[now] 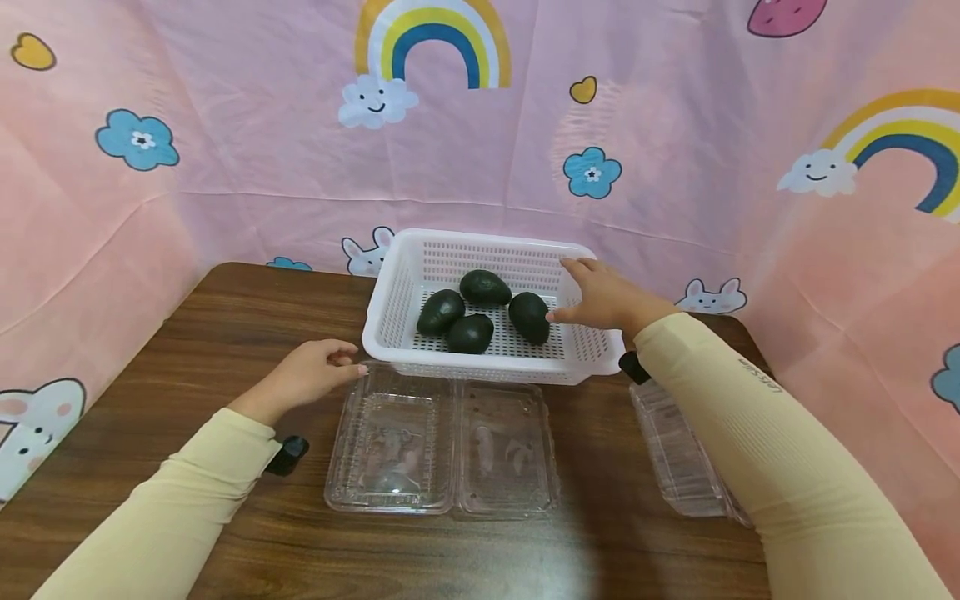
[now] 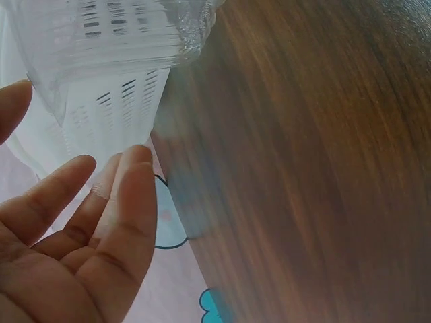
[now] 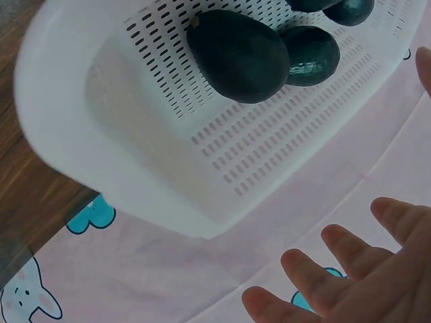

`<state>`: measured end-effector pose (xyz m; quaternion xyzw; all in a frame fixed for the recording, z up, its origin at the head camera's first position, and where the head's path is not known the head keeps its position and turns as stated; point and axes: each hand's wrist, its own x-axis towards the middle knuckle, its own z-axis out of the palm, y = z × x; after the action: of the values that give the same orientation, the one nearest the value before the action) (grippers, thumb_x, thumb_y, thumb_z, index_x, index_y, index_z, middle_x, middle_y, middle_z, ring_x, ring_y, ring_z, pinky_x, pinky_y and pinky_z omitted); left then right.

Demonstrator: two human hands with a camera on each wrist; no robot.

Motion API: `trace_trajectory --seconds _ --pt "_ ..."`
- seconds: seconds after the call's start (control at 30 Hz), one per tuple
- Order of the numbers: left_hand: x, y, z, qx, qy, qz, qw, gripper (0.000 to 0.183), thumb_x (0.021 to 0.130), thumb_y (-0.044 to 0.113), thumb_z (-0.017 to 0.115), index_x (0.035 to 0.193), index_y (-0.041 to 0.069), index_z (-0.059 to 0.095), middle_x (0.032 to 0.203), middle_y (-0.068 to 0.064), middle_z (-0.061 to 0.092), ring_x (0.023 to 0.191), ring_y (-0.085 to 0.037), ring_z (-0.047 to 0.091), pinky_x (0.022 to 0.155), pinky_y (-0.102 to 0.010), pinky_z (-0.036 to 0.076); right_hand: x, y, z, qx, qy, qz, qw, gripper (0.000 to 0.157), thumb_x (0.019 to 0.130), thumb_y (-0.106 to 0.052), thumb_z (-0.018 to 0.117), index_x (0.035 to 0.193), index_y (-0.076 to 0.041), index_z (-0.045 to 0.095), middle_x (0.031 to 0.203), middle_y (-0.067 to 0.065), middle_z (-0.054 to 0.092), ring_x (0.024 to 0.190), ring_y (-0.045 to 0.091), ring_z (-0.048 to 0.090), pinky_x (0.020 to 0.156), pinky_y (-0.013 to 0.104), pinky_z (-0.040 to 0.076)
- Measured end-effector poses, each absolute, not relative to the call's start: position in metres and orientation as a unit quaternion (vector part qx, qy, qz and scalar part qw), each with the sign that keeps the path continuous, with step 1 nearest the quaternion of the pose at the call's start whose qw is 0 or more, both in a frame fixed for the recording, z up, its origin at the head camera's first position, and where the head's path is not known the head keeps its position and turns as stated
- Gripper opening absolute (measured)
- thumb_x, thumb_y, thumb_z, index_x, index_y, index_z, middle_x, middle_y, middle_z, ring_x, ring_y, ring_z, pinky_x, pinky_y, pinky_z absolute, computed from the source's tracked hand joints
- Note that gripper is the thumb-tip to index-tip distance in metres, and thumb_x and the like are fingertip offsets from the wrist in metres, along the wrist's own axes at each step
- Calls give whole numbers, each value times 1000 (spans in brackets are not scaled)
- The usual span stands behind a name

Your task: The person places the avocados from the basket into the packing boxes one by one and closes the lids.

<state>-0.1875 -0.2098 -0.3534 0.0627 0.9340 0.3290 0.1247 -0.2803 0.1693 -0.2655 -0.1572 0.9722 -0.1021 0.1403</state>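
Observation:
Several dark green avocados lie in a white plastic basket (image 1: 585,367) with slotted walls. Over the basket's right side hovers my right hand (image 1: 611,296), fingers spread, its thumb overlapping the rightmost avocado (image 1: 529,317) in the head view. In the right wrist view, the fingers of that hand (image 3: 357,276) are apart from the nearest avocado (image 3: 239,57). My left hand (image 1: 303,379) holds nothing, its fingers loosely bent beside the upper left corner of a clear clamshell box (image 1: 393,446), which lies unfolded in front of the basket. In the left wrist view, the thumb is near the clear plastic edge (image 2: 114,50).
More clear plastic packaging (image 1: 682,454) lies at the right, partly hidden under my right forearm. Everything stands on a dark brown wooden table (image 1: 247,333). A pink patterned cloth (image 1: 285,150) hangs behind the table and at both sides.

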Motion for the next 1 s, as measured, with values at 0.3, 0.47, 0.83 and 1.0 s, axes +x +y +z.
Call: trace_trajectory --seconds 0.3,0.47,0.83,1.0 --pt "-189 -209 -354 62 929 342 128 57 96 33 58 131 -11 50 122 -31 58 112 -44 55 84 -50 50 -285 166 -271 -153 971 -116 143 96 86 -43 70 155 -7 13 158 22 13 142 44 20 111 59 23" --pt "-190 -207 -354 60 928 343 129 53 95 30 59 128 -11 53 121 -29 59 110 -40 56 83 -47 51 -289 163 -276 -152 970 -124 147 95 87 -43 68 155 -5 13 157 25 13 141 44 20 111 59 24" --pt "-191 -206 -360 61 921 362 133 46 95 22 60 124 -13 55 109 -25 64 88 -28 66 72 -39 54 -301 159 -286 -132 968 -144 157 92 89 -41 66 155 -5 13 158 25 11 143 42 18 112 58 23" --pt "-191 -206 -361 61 921 363 129 42 95 21 60 121 -12 57 104 -22 66 85 -28 65 69 -37 53 -304 159 -290 -126 966 -157 160 91 90 -40 65 155 -5 13 158 24 12 144 41 17 112 57 23"
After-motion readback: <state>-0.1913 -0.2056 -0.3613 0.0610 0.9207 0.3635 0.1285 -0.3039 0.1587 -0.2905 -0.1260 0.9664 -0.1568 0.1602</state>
